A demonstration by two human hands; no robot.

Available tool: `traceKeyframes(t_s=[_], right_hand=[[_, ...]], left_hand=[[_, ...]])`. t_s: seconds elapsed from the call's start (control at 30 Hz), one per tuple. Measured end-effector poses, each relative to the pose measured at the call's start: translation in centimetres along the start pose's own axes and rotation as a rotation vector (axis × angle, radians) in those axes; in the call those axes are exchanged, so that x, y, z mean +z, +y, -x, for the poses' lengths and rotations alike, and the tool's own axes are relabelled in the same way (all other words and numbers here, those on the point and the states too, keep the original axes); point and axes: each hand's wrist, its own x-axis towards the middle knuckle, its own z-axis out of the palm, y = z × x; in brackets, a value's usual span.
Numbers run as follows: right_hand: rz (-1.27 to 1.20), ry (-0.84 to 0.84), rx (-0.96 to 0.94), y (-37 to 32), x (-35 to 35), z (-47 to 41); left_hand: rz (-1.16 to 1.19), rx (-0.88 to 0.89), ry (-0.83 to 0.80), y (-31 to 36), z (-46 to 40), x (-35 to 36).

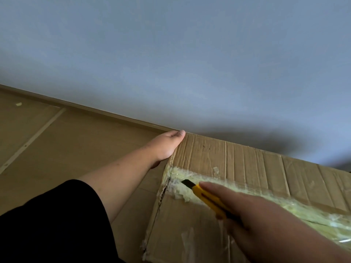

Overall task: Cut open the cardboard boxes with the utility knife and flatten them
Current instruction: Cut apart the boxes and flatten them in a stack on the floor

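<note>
A: Floor [57, 149] by the blue-grey wall: cardboard box [218, 158] lies flat, taped seam [237, 188] up. Step?

B: Slitting. Right hand [262, 215] grips utility knife [205, 196], tip at seam's end. Left hand [167, 147] braces the corner, fingers hidden, can't tell. Next move, I reckon: draw along the tape.

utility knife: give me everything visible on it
The utility knife has a yellow plastic-looking body with a dark slider slot along its top and a black nose at the front. It lies at a low slant, nose pointing up-left, its tip at the yellowish tape seam on top of the cardboard box, near the box's left end. The right hand grips its rear, index finger stretched along the body. The blade itself is too small to make out.
</note>
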Motion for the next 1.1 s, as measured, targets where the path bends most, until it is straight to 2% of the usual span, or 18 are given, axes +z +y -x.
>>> traceKeyframes(t_s=[0.07, 0.13, 0.23, 0.6, 1.1], right_hand=[[0.15, 0.133, -0.053, 0.9, -0.4, -0.5], [0.241, 0.148, -0.163, 0.8, -0.5, -1.0], [0.314, 0.203, -0.205, 0.9, -0.9, -2.3], [0.381, 0.261, -0.286, 0.5, -0.4, -5.0], [0.511, 0.243, -0.257, 1.4, 0.0, -5.1]], left_hand=[[0.038, -0.001, -0.013, 0.1, 0.1, 0.1], [0.041, -0.008, -0.017, 0.2, 0.2, 0.0], [0.047, -0.005, -0.028, 0.1, 0.2, 0.0], [0.026, -0.013, -0.038, 0.1, 0.6, -0.1], [0.016, 0.004, -0.043, 0.3, 0.4, -0.1]])
